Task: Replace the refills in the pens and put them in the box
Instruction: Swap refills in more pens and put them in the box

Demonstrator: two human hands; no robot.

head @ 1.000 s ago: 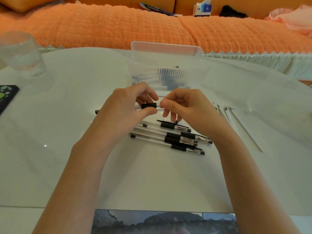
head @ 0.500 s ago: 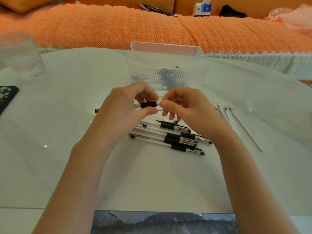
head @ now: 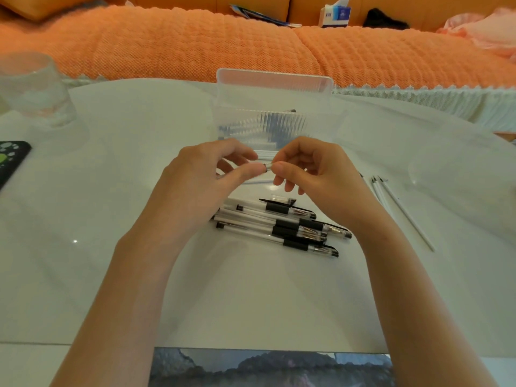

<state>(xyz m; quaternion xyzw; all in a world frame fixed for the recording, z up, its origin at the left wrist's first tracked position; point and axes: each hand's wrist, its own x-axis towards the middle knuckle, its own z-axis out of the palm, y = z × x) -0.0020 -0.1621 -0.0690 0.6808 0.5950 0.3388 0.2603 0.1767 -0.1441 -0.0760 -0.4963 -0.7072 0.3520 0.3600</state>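
Note:
My left hand (head: 203, 174) grips a clear pen with a black grip (head: 267, 166); most of it is hidden inside my fingers. My right hand (head: 312, 169) pinches the pen's tip end, so the two hands meet over the table's middle. Below them lie several clear pens with black grips and caps (head: 279, 227) in a loose pile. A loose cap (head: 279, 199) lies at the pile's top. Just beyond my hands stands the clear ribbed plastic box (head: 273, 88), open, with pens inside. White refills (head: 402, 208) lie to the right of my right wrist.
A drinking glass (head: 33, 90) stands at the far left of the white table (head: 111, 191). A dark phone (head: 11, 160) lies at the left edge. An orange sofa (head: 195, 43) runs behind the table. A picture (head: 268, 367) lies at the near edge.
My left hand has slid right along the pen, so the black grip that showed between my hands is now covered. The pen's back end no longer shows to the left.

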